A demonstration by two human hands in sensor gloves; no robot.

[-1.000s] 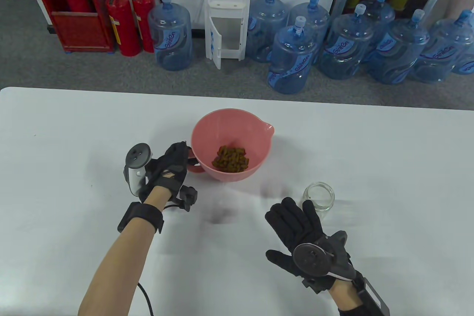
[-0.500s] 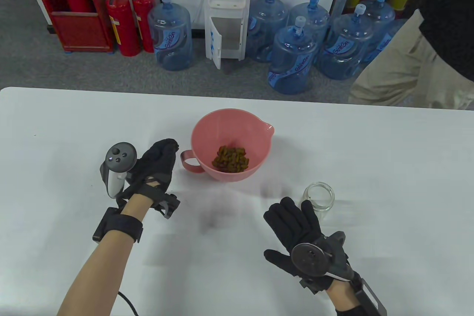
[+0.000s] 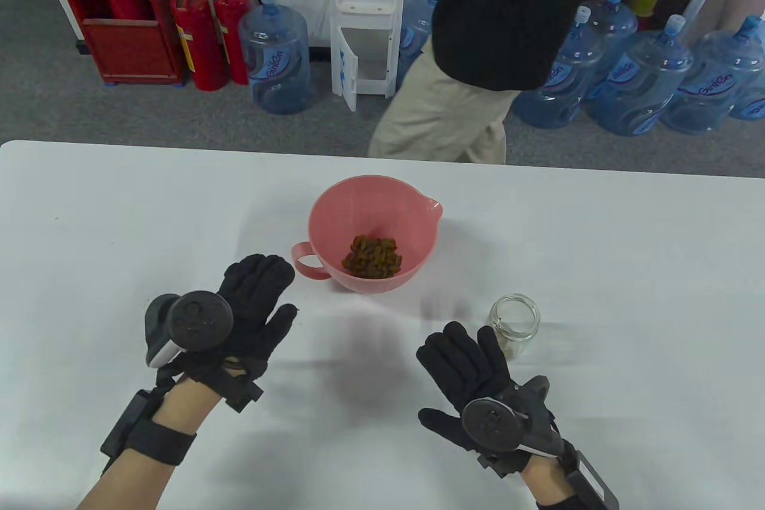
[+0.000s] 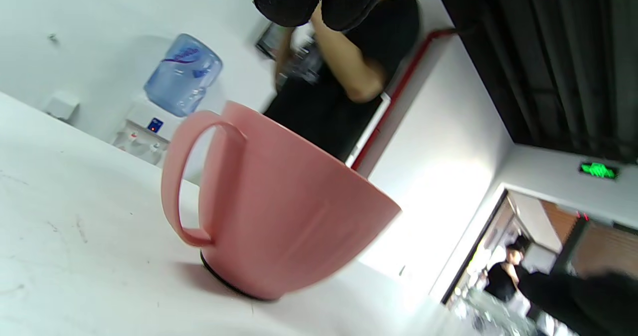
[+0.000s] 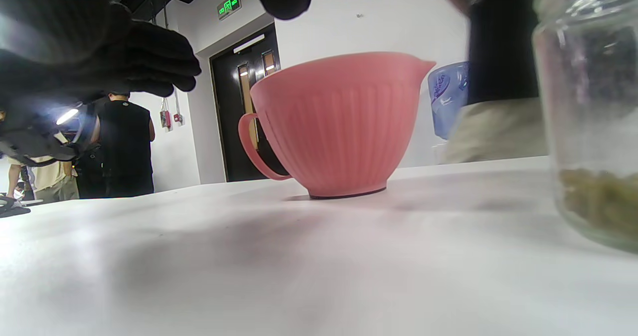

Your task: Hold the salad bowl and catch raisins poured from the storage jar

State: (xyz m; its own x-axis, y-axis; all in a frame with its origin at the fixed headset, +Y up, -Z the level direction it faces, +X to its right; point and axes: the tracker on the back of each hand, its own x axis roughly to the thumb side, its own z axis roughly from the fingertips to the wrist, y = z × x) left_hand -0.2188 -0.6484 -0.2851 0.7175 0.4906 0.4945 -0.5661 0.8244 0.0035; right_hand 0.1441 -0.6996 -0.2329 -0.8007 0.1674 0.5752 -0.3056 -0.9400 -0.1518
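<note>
Left hand (image 3: 248, 310) flat near salad bowl (image 3: 373, 199) handle, not touching

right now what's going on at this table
Nobody is holding anything. The pink salad bowl stands on the white table with a heap of raisins in it. The glass storage jar stands upright nearby, with a few raisins left at its bottom. The left hand and right hand hover open, apart from both.

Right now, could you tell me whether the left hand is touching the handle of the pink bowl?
Apart. The table view shows white table between the left hand and the bowl's handle; the fingertips stop short of it.
</note>
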